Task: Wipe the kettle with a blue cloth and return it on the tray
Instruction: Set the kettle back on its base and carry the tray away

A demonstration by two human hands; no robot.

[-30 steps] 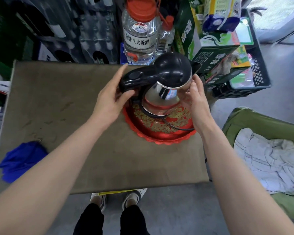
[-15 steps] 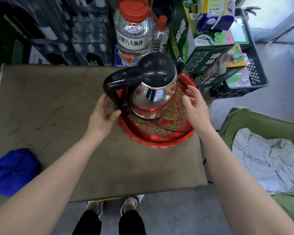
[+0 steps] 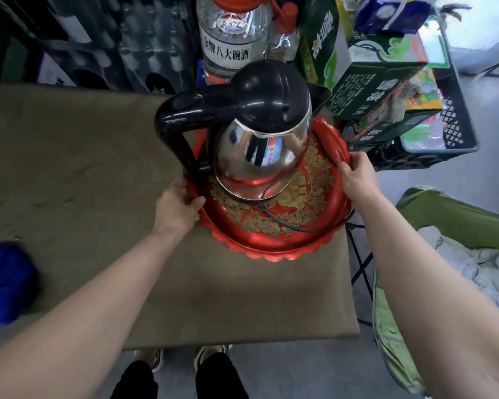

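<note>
While seemingly gripped: tray (image 3: 274,249), both hands.

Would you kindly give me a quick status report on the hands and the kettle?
Left hand and right hand grip the red tray rim. Kettle stands on tray. Blue cloth lies apart at table's left edge. Nothing in the way.
</note>
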